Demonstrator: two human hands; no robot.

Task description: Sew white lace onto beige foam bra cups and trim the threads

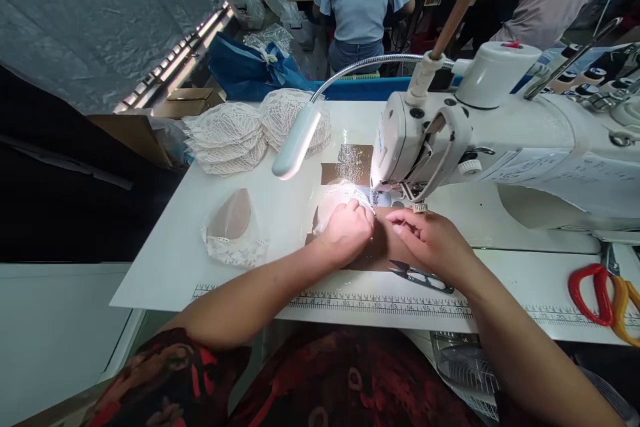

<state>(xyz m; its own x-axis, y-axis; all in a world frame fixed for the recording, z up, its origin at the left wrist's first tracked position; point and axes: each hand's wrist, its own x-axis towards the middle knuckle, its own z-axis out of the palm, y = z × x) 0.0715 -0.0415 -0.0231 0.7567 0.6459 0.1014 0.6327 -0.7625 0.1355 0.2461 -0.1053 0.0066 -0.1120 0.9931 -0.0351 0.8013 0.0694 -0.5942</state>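
Observation:
My left hand (351, 230) is closed on a white lace bra cup (334, 199), holding it at the needle area of a white sewing machine (400, 140). Bright lamp light washes out part of the lace. To the right of the needle is my right hand (433, 235), its fingers loosely bent and the thumb apart, with nothing visible in them. Just below that hand lie dark thread snips (421, 277). A beige cup piece with a lace edge (235, 220) rests on the table to the left.
Stacks of white lace cups (227, 137) sit at the table's back left. A lamp (297, 141) on a bendy neck hangs over the table. Scissors with red and yellow handles (603, 297) lie far right. A printed ruler (380, 303) runs along the front edge. Two people sit beyond.

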